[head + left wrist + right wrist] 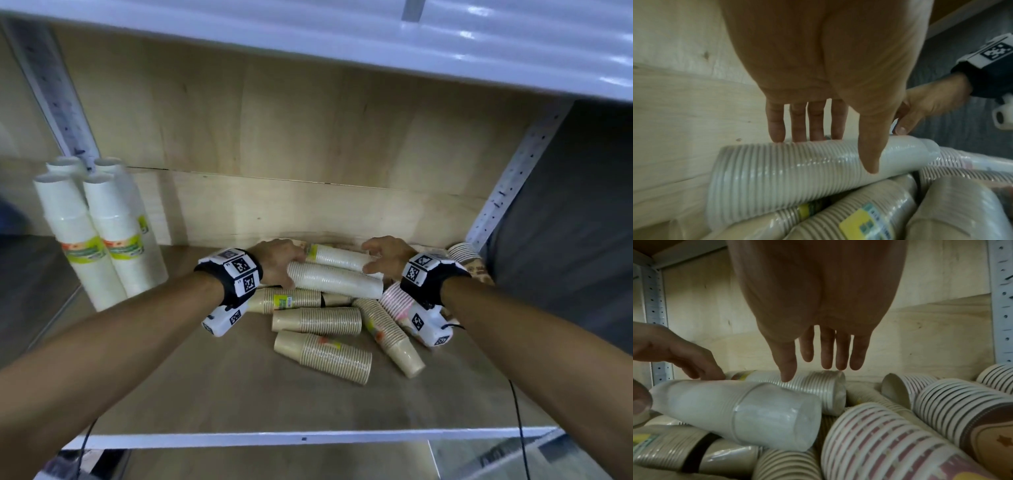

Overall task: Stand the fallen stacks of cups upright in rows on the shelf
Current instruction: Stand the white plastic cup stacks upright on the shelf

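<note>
Several fallen stacks of cups lie in a heap on the shelf board (222, 387). On top lies a wrapped white stack (337, 281) (787, 175) (725, 407). My left hand (279, 262) (838, 155) (694, 360) holds its left end, fingers over the far side and thumb on the near side. A second white stack (339, 257) (818, 382) lies just behind it. My right hand (383, 257) (809, 369) (920, 104) hovers over that stack's right end with fingers straight, thumb tip at or just above it. Beige stacks (317, 320) and a pink-striped stack (397, 301) (890, 443) lie below.
Several tall white stacks (102, 240) stand upright at the shelf's left end. A plywood back wall (308, 212) closes the rear and a perforated metal post (513, 178) stands at the right. The upper shelf (342, 41) hangs overhead. More beige stacks (322, 356) lie nearer the front edge.
</note>
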A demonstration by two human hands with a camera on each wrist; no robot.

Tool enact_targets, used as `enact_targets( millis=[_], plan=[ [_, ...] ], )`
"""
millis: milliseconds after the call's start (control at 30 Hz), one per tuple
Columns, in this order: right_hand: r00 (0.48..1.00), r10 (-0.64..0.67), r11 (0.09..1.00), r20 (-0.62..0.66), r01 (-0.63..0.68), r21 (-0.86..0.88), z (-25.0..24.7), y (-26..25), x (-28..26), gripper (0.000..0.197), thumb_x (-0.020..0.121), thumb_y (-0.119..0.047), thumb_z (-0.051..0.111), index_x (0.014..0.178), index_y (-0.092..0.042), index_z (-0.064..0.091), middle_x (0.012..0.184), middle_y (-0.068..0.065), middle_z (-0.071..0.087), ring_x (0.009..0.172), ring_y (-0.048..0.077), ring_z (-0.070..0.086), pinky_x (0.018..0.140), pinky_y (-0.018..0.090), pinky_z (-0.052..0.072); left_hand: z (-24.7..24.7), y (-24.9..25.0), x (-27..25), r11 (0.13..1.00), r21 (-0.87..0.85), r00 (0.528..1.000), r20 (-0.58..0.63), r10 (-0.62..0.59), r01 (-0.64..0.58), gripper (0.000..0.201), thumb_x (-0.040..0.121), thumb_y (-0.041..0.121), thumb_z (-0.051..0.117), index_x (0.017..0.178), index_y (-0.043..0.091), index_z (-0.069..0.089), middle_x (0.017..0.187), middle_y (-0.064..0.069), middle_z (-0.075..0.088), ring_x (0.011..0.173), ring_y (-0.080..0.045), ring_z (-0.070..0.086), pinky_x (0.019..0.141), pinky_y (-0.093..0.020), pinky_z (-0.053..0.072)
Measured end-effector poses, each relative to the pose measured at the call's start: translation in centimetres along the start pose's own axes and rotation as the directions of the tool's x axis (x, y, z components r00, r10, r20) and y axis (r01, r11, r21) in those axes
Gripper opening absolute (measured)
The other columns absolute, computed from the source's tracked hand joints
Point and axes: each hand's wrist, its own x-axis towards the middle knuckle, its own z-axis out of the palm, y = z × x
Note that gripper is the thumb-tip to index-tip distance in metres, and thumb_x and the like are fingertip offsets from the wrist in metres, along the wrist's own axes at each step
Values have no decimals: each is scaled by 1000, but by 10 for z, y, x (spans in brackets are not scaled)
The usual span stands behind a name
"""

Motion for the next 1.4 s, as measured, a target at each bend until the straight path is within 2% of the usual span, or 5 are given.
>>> enact_targets(
  millis=[333, 667, 900, 1167, 1400],
  plan=[
    [985, -134, 987, 108, 143, -77, -2, 7, 22, 57, 86, -23, 71, 140, -26, 50, 126, 11, 61, 117, 26, 55, 100, 35, 45, 2, -17, 8, 994, 104, 993, 110, -41, 30, 67, 80, 31, 74, 139, 28, 44, 131, 0, 55, 115, -22, 53, 96, -39, 47],
    [976, -154, 980, 156, 172, -105, 2, 11, 37, 56, 79, -29, 78, 131, -20, 60, 121, 2, 65, 108, 19, 59, 83, 26, 43, 0, -20, 15, 987, 153, 990, 125, -60, 41, 75, 79, 34, 76, 145, 33, 40, 137, 1, 51, 121, -22, 50, 101, -35, 43],
    [975, -196, 973, 106, 207, -102, 0, 14, 28, 60, 85, -26, 72, 141, -25, 49, 133, 2, 59, 120, 22, 55, 101, 31, 43, -2, -26, 6, 990, 135, 995, 88, -57, 45, 66, 77, 31, 77, 136, 32, 47, 125, 0, 57, 109, -21, 56, 87, -30, 45],
    [990, -136, 988, 43, 139, -74, -17, 17, 12, 61, 81, -24, 75, 138, -14, 52, 129, 4, 59, 120, 23, 54, 96, 29, 42, -16, -48, -16, 978, -168, 992, 15, -123, 124, 68, 72, 19, 81, 130, 27, 48, 121, 3, 57, 104, -19, 55, 84, -31, 46],
    [972, -135, 945, -191, 184, 270, -20, -5, 0, 43, 81, -16, 76, 120, -6, 62, 115, 11, 65, 108, 28, 60, 94, 41, 49, -33, -56, -48, 896, -428, 965, -164, -206, 118, 63, 71, 23, 84, 121, 23, 45, 114, 1, 57, 98, -20, 57, 82, -37, 51]
  ],
)
